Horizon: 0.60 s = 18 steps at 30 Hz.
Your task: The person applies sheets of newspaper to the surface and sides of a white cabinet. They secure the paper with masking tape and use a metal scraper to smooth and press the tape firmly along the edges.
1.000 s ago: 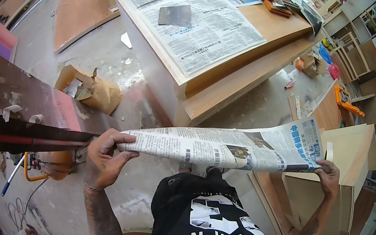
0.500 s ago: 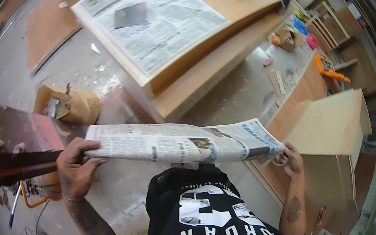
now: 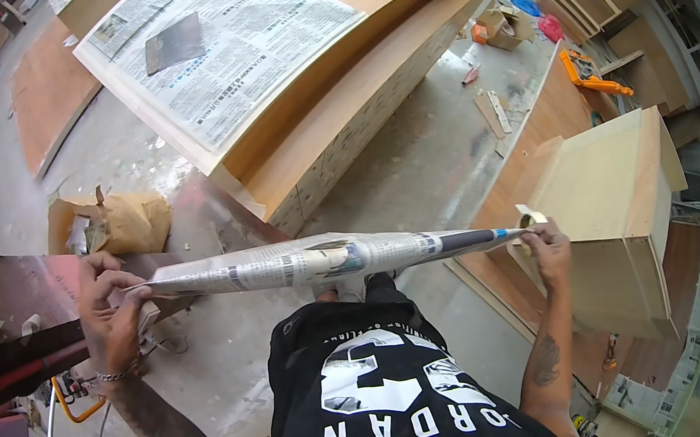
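Note:
A folded sheet of newspaper [image 3: 329, 258] stretches across in front of my body, seen nearly edge-on. My left hand [image 3: 111, 307] pinches its left end between thumb and fingers. At the other end my right hand [image 3: 548, 249] grips the paper's corner. A pale ring that looks like a roll of tape [image 3: 525, 214] sits at the right fingers, partly hidden by them. Beyond the sheet stands a wooden cabinet [image 3: 355, 138], its top partly covered by another newspaper [image 3: 254, 48]. A dark square piece of sheet [image 3: 174, 43] lies on that paper.
A brown paper bag [image 3: 126, 222] stands on the floor at left, near a paint-spotted dark red board [image 3: 6, 288]. A pale wooden box [image 3: 599, 221] is close to my right arm. Farther right lie an orange tool [image 3: 592, 75] and a small cardboard box [image 3: 506, 29].
The newspaper has gone from slanting with its printed face showing to nearly level and edge-on. Both hands keep hold, now farther apart. The cabinet appears shifted left as the view moved.

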Each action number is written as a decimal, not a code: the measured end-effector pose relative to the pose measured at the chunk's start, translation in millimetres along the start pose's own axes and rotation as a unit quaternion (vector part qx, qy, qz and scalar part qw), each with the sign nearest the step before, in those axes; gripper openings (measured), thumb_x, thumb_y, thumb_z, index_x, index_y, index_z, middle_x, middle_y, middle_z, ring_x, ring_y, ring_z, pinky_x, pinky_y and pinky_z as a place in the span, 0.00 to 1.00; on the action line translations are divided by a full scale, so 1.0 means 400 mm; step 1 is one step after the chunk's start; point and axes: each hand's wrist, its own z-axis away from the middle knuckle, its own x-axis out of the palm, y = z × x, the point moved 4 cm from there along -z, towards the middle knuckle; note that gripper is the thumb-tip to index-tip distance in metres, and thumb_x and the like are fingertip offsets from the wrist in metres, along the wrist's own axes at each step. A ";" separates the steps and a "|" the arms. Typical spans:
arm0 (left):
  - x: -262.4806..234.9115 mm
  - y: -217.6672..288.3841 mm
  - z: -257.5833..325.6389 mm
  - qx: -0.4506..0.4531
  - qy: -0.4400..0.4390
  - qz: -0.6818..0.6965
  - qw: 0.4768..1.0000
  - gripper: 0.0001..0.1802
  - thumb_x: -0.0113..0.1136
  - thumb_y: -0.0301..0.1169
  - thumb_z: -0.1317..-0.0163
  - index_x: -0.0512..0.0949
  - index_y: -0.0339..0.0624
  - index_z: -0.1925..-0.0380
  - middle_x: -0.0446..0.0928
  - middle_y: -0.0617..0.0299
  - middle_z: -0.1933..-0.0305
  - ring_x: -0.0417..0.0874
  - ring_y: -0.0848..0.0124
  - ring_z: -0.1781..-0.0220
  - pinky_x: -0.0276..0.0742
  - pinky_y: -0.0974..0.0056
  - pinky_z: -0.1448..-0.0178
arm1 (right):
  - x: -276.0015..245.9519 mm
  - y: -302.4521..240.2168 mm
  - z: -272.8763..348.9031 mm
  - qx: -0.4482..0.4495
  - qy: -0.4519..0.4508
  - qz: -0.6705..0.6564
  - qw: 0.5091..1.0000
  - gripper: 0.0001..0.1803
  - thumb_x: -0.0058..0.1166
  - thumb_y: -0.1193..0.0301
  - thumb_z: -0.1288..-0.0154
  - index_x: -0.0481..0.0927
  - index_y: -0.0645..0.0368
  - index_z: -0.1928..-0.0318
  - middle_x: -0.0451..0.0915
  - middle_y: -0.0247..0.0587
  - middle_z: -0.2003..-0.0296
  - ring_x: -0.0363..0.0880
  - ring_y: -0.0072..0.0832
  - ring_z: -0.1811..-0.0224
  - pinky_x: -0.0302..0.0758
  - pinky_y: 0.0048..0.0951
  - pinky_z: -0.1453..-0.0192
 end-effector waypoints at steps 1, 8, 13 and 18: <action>0.012 -0.001 0.001 0.013 -0.001 0.010 1.000 0.08 0.66 0.20 0.42 0.79 0.35 0.63 0.79 0.61 0.55 0.76 0.76 0.56 0.73 0.71 0.49 | -0.022 -0.007 -0.011 -0.017 0.013 -0.063 0.998 0.01 0.60 0.78 0.32 0.83 0.60 0.62 0.80 0.29 0.64 0.75 0.17 0.66 0.72 0.21 0.61; 0.117 -0.033 0.049 -0.123 0.094 0.300 0.941 0.09 0.66 0.32 0.30 0.76 0.40 0.62 0.75 0.72 0.66 0.72 0.83 0.63 0.68 0.76 0.57 | -0.102 -0.108 -0.144 -0.041 0.009 -0.254 0.966 0.03 0.57 0.74 0.26 0.79 0.52 0.55 0.70 0.24 0.75 0.65 0.13 0.77 0.60 0.18 0.75; 0.211 -0.011 0.073 -0.128 0.198 0.244 0.941 0.09 0.65 0.32 0.30 0.77 0.39 0.60 0.74 0.72 0.66 0.71 0.83 0.64 0.69 0.76 0.59 | -0.080 -0.194 -0.338 -0.039 0.040 -0.191 0.980 0.08 0.59 0.73 0.27 0.80 0.60 0.51 0.83 0.32 0.66 0.78 0.14 0.68 0.71 0.15 0.66; 0.291 0.013 0.077 -0.128 0.293 0.187 0.929 0.13 0.66 0.36 0.30 0.76 0.37 0.61 0.75 0.71 0.67 0.72 0.83 0.65 0.71 0.75 0.60 | -0.026 -0.257 -0.589 -0.085 -0.006 -0.106 0.991 0.08 0.59 0.74 0.27 0.81 0.63 0.51 0.85 0.34 0.60 0.81 0.16 0.61 0.76 0.17 0.56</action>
